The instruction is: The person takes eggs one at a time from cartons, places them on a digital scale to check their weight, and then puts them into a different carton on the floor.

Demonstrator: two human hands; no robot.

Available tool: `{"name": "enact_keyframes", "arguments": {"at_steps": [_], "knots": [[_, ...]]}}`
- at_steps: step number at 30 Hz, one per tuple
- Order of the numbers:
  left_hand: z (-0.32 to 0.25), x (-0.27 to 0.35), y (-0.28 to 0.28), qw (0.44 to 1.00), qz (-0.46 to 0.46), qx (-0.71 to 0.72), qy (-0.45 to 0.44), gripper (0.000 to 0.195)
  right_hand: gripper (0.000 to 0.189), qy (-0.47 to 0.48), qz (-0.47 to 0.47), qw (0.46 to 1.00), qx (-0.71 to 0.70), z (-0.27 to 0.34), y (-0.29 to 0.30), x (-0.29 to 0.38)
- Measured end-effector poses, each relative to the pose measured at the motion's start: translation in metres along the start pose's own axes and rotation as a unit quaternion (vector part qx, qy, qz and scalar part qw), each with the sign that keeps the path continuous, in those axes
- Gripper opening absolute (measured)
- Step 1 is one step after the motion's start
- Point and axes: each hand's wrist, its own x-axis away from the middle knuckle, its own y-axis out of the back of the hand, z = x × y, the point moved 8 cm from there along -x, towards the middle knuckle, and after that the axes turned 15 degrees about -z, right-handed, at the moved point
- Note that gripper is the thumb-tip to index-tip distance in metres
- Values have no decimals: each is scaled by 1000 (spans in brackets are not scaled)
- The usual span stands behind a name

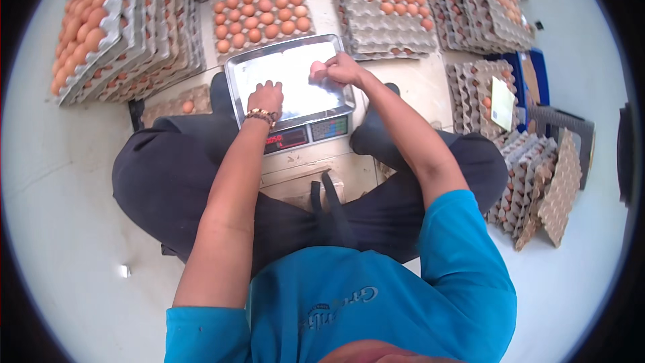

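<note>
A digital weighing scale with a shiny metal pan (302, 55) stands on the floor between my feet. Red digits glow on its display (285, 140), beside a keypad (329, 128). Over the right part of the pan, my right hand (342, 69) pinches a brown egg (317, 67) between thumb and fingers. My left hand (265, 98), with a beaded bracelet (261, 115) at the wrist, is palm down over the pan's left part. Its fingers are a little apart and no egg shows in them; the palm side is hidden.
Beyond the scale lies a carton tray full of eggs (262, 7). Tall stacks of egg trays rise at the left (131, 35) and far right (478, 10). A partly filled tray (385, 15) tops another stack. Near my right knee are more trays (524, 176) and a blue crate (540, 73).
</note>
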Motion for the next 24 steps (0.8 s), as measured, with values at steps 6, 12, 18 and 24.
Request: {"name": "enact_keyframes", "arguments": {"at_steps": [6,12,18,24], "knots": [[-12,7,4,1000,-10,-18,-17,35,42,9,114,993,9,51,55,73],[-105,-10,97,696,221,643,230,75,46,92,74,991,58,113,103,150],[-143,10,222,746,238,622,2,38,60,270,-99,957,-33,187,130,181],[-54,-13,278,889,36,454,-47,20,23,131,10,973,-189,166,94,147]]}}
